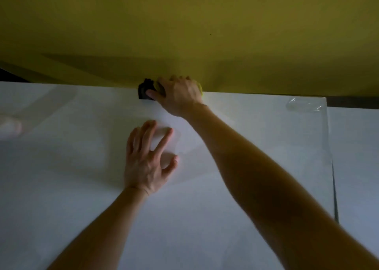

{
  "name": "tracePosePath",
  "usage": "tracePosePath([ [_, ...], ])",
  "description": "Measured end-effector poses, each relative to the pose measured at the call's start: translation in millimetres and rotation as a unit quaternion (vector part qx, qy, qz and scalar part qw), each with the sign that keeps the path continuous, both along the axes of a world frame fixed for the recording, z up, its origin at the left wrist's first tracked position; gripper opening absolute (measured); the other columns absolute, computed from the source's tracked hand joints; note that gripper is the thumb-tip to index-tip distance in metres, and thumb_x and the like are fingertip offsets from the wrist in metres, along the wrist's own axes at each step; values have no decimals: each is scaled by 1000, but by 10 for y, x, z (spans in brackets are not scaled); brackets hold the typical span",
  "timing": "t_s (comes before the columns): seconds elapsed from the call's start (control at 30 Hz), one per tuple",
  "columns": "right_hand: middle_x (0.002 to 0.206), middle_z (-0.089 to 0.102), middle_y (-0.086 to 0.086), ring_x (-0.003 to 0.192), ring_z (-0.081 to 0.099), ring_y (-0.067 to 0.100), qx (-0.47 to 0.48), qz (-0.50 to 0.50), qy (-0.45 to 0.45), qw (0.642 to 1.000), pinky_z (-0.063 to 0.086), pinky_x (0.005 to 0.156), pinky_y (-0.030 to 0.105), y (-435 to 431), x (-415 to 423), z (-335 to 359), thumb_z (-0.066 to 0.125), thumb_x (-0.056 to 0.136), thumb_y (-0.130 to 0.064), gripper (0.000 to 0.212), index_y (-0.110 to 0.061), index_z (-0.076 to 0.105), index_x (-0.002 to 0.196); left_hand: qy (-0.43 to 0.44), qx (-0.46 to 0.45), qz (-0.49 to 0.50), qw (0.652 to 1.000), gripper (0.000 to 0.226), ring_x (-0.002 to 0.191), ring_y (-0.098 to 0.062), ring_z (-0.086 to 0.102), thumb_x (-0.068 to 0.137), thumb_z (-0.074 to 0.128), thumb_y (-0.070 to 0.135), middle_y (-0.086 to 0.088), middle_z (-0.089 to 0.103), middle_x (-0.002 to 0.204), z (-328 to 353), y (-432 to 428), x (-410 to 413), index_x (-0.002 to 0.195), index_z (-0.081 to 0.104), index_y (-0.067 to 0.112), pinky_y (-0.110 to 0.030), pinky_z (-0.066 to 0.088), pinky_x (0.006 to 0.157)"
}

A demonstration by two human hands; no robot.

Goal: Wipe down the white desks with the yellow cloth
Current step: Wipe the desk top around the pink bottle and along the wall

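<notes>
A white desk (82,187) fills the lower part of the head view. My right hand (178,94) reaches to the desk's far edge and presses the yellow cloth (200,89) down there; only small bits of the cloth show around my fingers. My left hand (148,159) rests flat on the desk in the middle, fingers spread, holding nothing.
A yellow partition (184,34) stands along the desk's far edge. A black clamp (144,90) sits at that edge just left of my right hand. A second white desk (356,167) adjoins on the right across a narrow gap. A clear plastic piece (305,104) lies at the far right corner.
</notes>
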State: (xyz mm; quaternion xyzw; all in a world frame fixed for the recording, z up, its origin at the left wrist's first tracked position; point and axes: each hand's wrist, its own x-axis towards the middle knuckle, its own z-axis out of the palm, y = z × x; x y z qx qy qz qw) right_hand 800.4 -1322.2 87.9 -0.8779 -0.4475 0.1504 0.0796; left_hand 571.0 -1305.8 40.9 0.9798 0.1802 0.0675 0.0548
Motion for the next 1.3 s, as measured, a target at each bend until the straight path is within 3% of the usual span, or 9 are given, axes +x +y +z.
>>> tracePosePath([
  [0.17,95,70,17,89,68,45,21,-149,-125,981,49,79,46,-1593,764,-77,40,103,-74,61,-19,66,99,-11,4,-7,1000,71,158,-45,36,101,56,64,-22,39,170,-10,-4,-12,164,50,32,-63,28,128],
  [0.27,92,71,20,88,67,42,1,-229,-171,958,46,88,49,-1629,701,-93,39,103,-71,64,-16,71,92,-10,5,-2,1000,72,158,-46,36,101,54,65,-23,40,170,-9,14,7,165,48,32,-63,27,128],
  [0.33,99,74,19,95,69,40,1,-203,-139,969,41,93,49,-1076,429,-107,36,102,-72,64,-20,74,99,-9,12,-7,1000,72,157,-47,37,101,55,64,-24,41,168,-18,-4,-7,165,47,32,-63,28,128],
  [0.43,110,73,12,103,68,35,-11,-86,-74,993,40,95,46,-343,109,-66,34,104,-74,59,-30,71,116,-11,12,-6,1000,72,157,-47,36,100,57,63,-23,39,169,-41,19,7,164,48,31,-63,26,130],
  [0.57,114,71,9,106,66,35,-5,-32,-36,999,42,94,42,-564,318,-93,39,103,-77,58,-30,65,124,-10,10,-9,1000,72,158,-45,35,101,59,62,-21,38,171,-51,27,5,164,49,32,-63,27,129],
  [0.73,110,73,15,105,68,40,-15,-129,-123,984,44,94,45,-1307,729,-189,34,101,-77,66,-21,67,112,-23,3,-19,1000,69,158,-45,36,103,57,62,-20,38,171,-58,37,9,164,50,32,-63,26,128],
  [0.93,119,70,21,114,64,41,-46,-128,-131,982,39,102,49,-1195,550,-197,33,105,-73,64,-20,65,123,-41,-7,-25,999,68,158,-42,38,102,59,63,-19,40,171,-72,100,-60,162,52,33,-61,28,129],
  [1.3,115,70,21,109,64,42,-8,-117,-155,981,39,99,48,-1277,483,-267,37,104,-73,65,-17,68,118,-40,-1,-28,999,68,158,-43,38,102,58,64,-19,40,171,-23,86,-118,163,51,33,-62,28,129],
])
